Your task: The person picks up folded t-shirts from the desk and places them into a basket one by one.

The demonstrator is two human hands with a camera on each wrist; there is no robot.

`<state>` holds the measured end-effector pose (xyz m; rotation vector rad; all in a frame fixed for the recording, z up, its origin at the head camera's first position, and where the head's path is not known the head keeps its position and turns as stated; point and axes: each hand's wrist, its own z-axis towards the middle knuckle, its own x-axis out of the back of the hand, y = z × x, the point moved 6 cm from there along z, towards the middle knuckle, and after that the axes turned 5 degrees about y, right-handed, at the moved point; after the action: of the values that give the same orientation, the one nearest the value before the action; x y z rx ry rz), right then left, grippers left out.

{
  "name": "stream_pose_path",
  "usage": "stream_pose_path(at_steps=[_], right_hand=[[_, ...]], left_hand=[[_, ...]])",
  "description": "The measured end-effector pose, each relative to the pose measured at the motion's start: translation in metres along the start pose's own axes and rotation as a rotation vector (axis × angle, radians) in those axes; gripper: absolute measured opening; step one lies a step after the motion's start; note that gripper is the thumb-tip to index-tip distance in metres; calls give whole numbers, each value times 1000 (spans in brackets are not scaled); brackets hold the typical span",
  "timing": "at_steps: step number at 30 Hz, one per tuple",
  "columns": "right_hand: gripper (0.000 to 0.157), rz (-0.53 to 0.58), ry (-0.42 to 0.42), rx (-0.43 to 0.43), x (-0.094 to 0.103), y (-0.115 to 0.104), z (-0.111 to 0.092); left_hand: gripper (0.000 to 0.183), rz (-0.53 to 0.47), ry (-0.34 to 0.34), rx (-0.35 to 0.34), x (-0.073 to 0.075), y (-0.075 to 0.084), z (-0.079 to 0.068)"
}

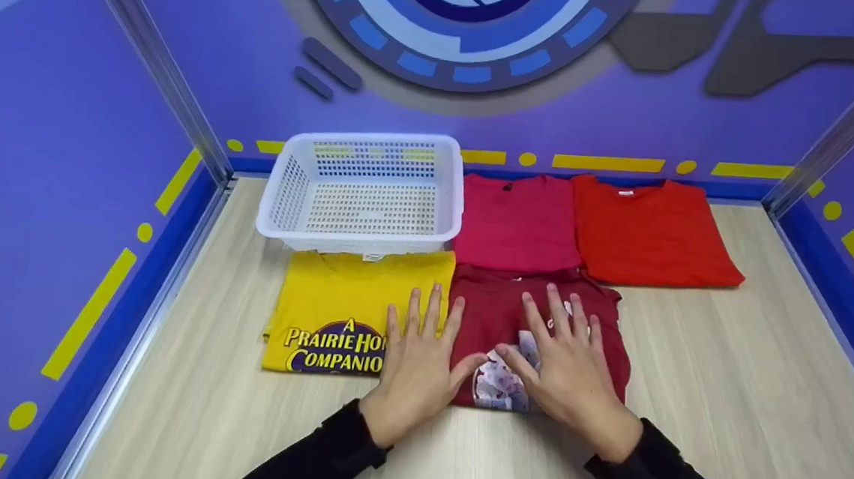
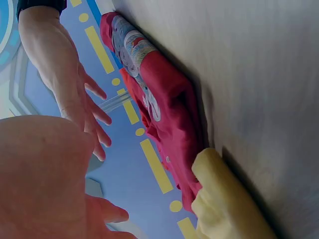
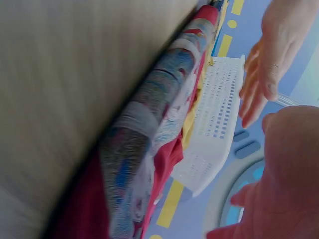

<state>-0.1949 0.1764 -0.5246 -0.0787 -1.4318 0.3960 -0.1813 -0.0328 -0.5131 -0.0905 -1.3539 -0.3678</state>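
In the head view my left hand [image 1: 418, 367], fingers spread, overlaps the right side of a folded yellow T-shirt [image 1: 333, 285] with printed lettering and the edge of a folded dark red T-shirt [image 1: 487, 296]. My right hand [image 1: 572, 370] is spread out over the dark red shirt, which bears a pale picture print. Both wrist views show the hands raised above the cloth, with a gap under the fingers. Neither hand holds anything. The yellow shirt's lettering is partly hidden behind my left hand.
A white perforated basket [image 1: 357, 244] stands behind the yellow shirt, at the back left. To its right lie a folded pink T-shirt [image 1: 516, 223] and a folded orange-red T-shirt [image 1: 653, 236]. Blue-purple panels [image 1: 207, 51] wall the wooden table [image 1: 717, 387] at the back and sides.
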Motion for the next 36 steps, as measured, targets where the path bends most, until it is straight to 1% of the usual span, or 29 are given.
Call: stream_pose_path(at_steps=[3, 6, 8, 10, 12, 15, 18, 21, 23, 26, 28, 31, 33, 36], right_hand=[[83, 6, 32, 33, 7, -3, 3], [60, 22, 110, 97, 16, -7, 7], [44, 46, 152, 131, 21, -9, 11], [32, 78, 160, 150, 24, -11, 14], [27, 111, 135, 154, 25, -14, 20], [22, 138, 77, 162, 24, -19, 33], [26, 161, 20, 174, 21, -29, 54], [26, 191, -20, 181, 18, -44, 78], [24, 189, -31, 190, 16, -56, 94], [23, 192, -63, 186, 8, -71, 116], [22, 187, -75, 181, 0, -77, 130], [21, 167, -75, 186, -12, -85, 147], [20, 162, -83, 214, -22, -91, 154], [18, 146, -114, 290, -40, -103, 158]], left_hand=[[77, -55, 67, -16, 7, -4, 2], [62, -120, 159, -29, 17, -10, 5], [51, -158, 204, -27, 21, -15, 8], [41, -196, 233, -16, 24, -22, 12], [34, -224, 244, 8, 25, -31, 16], [25, -252, 240, 54, 27, -49, 24], [20, -263, 232, 107, 32, -75, 36], [18, -242, 241, 164, 38, -108, 49], [18, -213, 246, 215, 40, -132, 56], [20, -169, 227, 301, 40, -168, 60], [23, -143, 194, 358, 37, -190, 60], [28, -107, 139, 405, 30, -217, 59], [29, -105, 89, 419, 24, -229, 59], [29, -118, 8, 414, 15, -241, 58]])
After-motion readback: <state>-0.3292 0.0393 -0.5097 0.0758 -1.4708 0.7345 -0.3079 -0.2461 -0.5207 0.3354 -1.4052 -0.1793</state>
